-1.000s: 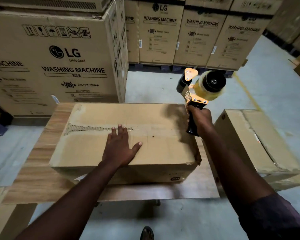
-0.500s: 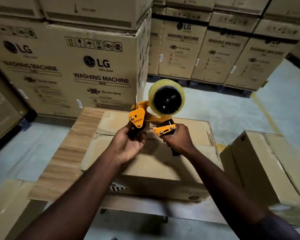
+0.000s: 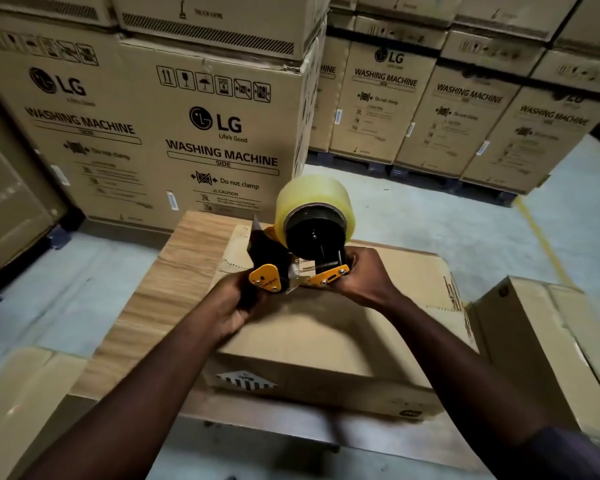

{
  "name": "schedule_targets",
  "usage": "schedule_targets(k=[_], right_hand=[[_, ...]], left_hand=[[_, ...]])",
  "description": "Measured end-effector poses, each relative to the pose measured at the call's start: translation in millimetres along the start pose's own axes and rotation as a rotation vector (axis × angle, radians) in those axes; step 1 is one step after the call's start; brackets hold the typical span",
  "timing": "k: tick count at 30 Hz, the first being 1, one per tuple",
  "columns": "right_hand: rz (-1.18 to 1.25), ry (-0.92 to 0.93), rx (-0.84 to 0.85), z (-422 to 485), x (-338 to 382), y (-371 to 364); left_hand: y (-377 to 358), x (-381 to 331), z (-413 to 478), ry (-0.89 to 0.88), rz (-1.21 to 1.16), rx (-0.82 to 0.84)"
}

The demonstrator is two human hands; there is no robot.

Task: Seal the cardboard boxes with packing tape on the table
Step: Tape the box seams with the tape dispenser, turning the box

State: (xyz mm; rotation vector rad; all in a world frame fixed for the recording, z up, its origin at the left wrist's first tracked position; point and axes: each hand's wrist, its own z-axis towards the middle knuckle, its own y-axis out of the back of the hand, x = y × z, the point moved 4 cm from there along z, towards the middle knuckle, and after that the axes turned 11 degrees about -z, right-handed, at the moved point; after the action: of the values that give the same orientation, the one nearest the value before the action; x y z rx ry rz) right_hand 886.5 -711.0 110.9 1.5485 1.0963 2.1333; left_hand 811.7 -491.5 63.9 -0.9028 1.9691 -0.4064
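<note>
- Both hands are on the tape dispenser (image 3: 266, 278), held just above the cardboard box (image 3: 326, 337), over its far-left part.
- Left hand (image 3: 234, 306): fingers curled round the black front end, by the orange plate.
- Right hand (image 3: 364, 277): fingers wrapped tight round the handle at the back.
- Yellowish tape roll (image 3: 309, 202) sits on top.
- The box lies flat on the wooden bench (image 3: 174, 271). Another carton (image 3: 551, 341) stands just right of it, and washing machine cartons (image 3: 222, 140) are stacked behind.
</note>
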Motion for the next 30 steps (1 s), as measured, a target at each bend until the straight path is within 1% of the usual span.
schedule_targets(k=[2, 5, 10, 13, 16, 18, 21, 23, 27, 29, 30], right_hand=[[-0.04, 0.0, 0.017, 5, 0, -7], [-0.104, -0.012, 0.044, 15, 2, -17], [-0.252, 0.043, 0.09, 32, 15, -31], [-0.333, 0.071, 0.092, 44, 18, -41], [-0.49, 0.062, 0.091, 53, 13, -42], [-0.551, 0.058, 0.107, 56, 8, -42], [-0.58, 0.053, 0.128, 56, 3, -45], [-0.59, 0.055, 0.129, 56, 0, -48], [-0.6, 0.106, 0.124, 53, 1, -50], [-0.621, 0.133, 0.141, 51, 3, -52], [-0.626, 0.141, 0.148, 50, 3, -55]], left_hand=[[9, -9, 7, -0.058, 0.192, -0.028], [20, -29, 6, -0.146, 0.485, -0.002], [37, -54, 11, -0.232, 0.71, 0.018], [49, -71, 15, -0.281, 0.77, -0.011], [71, -86, 23, -0.27, 0.713, -0.069], [84, -90, 28, -0.275, 0.711, -0.084], [92, -89, 36, -0.354, 0.81, -0.1], [92, -89, 41, -0.437, 0.894, -0.141], [91, -78, 47, -0.514, 0.988, -0.226], [91, -66, 53, -0.489, 1.065, -0.242], [94, -60, 59, -0.432, 1.073, -0.233]])
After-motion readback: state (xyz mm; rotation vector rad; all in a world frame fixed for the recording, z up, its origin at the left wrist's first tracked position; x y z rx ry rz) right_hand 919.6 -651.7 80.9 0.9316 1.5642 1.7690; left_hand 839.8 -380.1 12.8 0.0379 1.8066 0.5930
